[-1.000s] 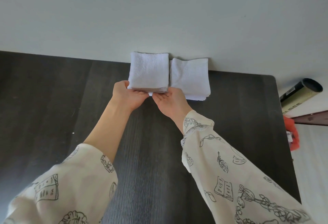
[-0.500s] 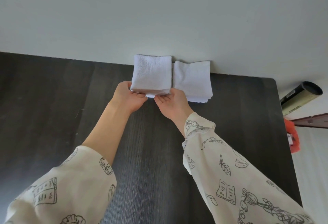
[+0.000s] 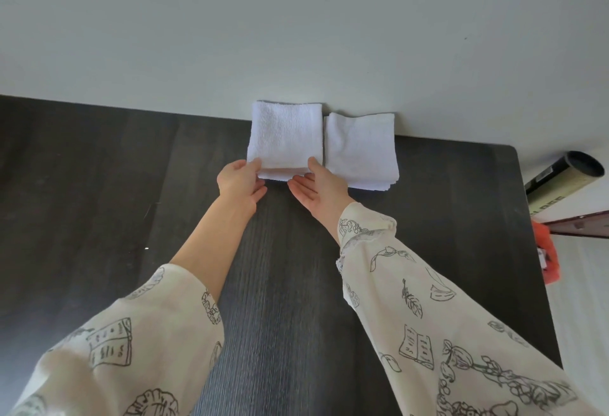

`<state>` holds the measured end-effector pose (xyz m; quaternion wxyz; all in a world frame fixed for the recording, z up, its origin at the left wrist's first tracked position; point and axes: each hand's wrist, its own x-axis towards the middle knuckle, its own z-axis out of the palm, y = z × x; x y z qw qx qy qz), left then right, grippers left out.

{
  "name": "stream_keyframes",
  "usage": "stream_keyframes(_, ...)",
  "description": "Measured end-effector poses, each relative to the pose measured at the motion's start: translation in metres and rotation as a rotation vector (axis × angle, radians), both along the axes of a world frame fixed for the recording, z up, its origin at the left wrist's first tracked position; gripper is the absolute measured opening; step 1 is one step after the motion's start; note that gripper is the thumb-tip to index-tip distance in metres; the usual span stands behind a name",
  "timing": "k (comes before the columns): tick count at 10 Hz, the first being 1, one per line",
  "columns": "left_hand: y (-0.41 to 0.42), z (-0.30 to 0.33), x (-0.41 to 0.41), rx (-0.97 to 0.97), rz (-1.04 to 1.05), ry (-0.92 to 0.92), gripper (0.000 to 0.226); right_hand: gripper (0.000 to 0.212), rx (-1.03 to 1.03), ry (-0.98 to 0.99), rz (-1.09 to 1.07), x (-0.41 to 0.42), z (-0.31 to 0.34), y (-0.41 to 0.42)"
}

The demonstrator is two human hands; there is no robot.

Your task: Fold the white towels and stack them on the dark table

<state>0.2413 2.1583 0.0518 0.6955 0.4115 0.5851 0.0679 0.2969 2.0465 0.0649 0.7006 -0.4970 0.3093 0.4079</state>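
Two stacks of folded white towels lie side by side at the far edge of the dark table [image 3: 99, 185], against the wall. The left stack [image 3: 285, 135] has a ribbed towel on top; the right stack [image 3: 361, 148] is lower and fanned at its near edge. My left hand [image 3: 242, 181] is at the left stack's near left corner, thumb touching the top towel, fingers relaxed. My right hand [image 3: 318, 188] is at the near right corner, palm turned up, thumb against the towel's side. Neither hand grips anything.
A dark cardboard tube [image 3: 563, 178] leans beyond the table's right edge, with an orange object [image 3: 547, 257] below it on the pale floor. A plain wall rises directly behind the stacks.
Both hands held the near edge of the top towel while setting it on the left stack. Their fingers have now uncurled and drawn back slightly, leaving the towel resting there.
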Motion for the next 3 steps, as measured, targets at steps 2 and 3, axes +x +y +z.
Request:
stream_keyframes(2,0.0074,-0.0061,-0.0039,0.040,-0.042,0.001,0.027,0.041,-0.078,-0.018,0.036,-0.0032,-0.0045,0.0048)
stream_keyframes(3,0.0073,-0.0093,-0.0072,0.067,-0.018,-0.013,0.024,0.038,-0.105,-0.023,0.078,-0.0072,-0.0031,0.0025)
